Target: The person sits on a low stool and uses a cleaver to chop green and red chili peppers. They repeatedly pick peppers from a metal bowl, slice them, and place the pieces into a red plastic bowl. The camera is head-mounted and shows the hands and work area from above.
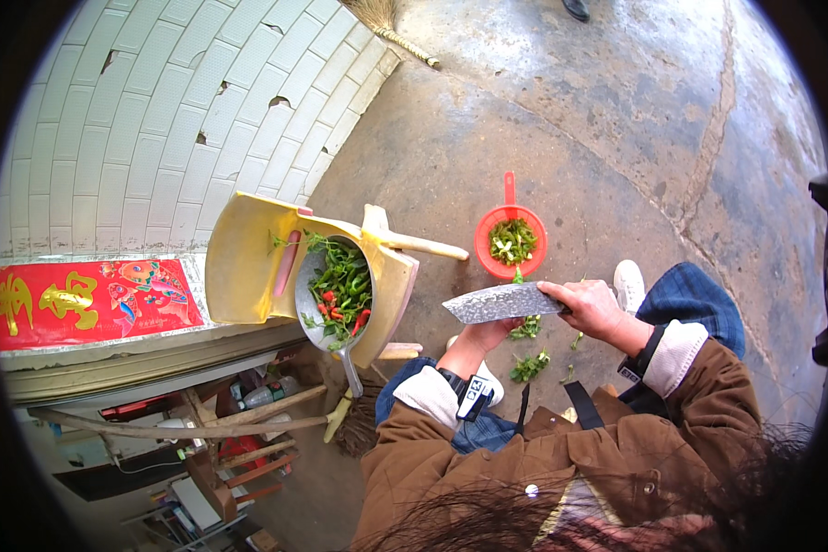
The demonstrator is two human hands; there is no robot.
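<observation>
My right hand (590, 303) is closed around the handle of a kitchen knife (500, 303), its broad grey blade pointing left. My left hand (486, 336) is partly under the blade, which hides most of its fingers; whether it holds anything cannot be told. A green pepper (518, 274) shows just beyond the blade's upper edge. Past the knife, a red plastic strainer (480, 247) with a handle holds cut green peppers (513, 241). To the left, a metal pan (306, 276) holds whole green peppers (350, 283), leaves and several red peppers (362, 321).
The pan rests on a yellow chair (248, 255) beside the tiled wall (179, 124). Green scraps (530, 366) lie on the concrete floor (441, 152) between my feet. A wooden ladder-like frame (248, 421) stands lower left, and a straw broom (376, 14) lies at the top.
</observation>
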